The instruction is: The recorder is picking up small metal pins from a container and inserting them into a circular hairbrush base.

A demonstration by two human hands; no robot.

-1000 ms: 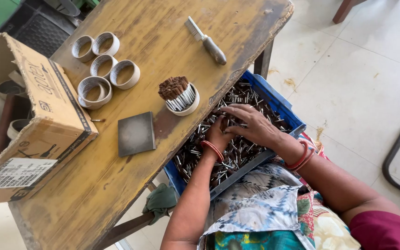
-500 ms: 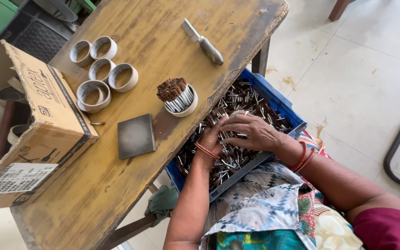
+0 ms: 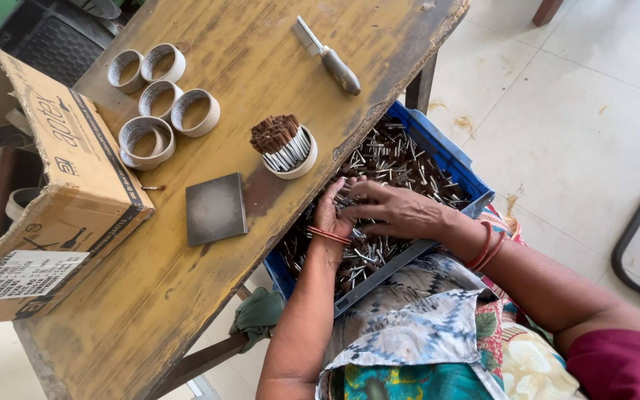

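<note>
Currently I am cupping my left hand (image 3: 332, 215) around gathered sticks (image 3: 379, 159) in the crate (image 3: 450, 157) while my right hand (image 3: 401, 211), fingers narrow, is aligning them.

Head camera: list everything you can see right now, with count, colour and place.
Table: one, worn yellow-brown wood, centre-left.
Rings: five, pale, empty, clustered at the table's far left.
Filled ring: one, pale, packed with upright brown-tipped sticks, table middle.
Plate: one, grey, square, flat on the table near the front edge.
Scraper: one, metal blade with dark handle, far end of the table.
Box: one, brown cardboard, open, on its side at the table's left end, more rings inside.
Crate: one, blue, on the person's lap under the table edge.
Sticks: many, dark and silvery, loose in the crate.
Cloth: one, green, below the table.
Left hand: in the crate, gathering sticks.
Right hand: in the crate, touching sticks beside the left.
</note>
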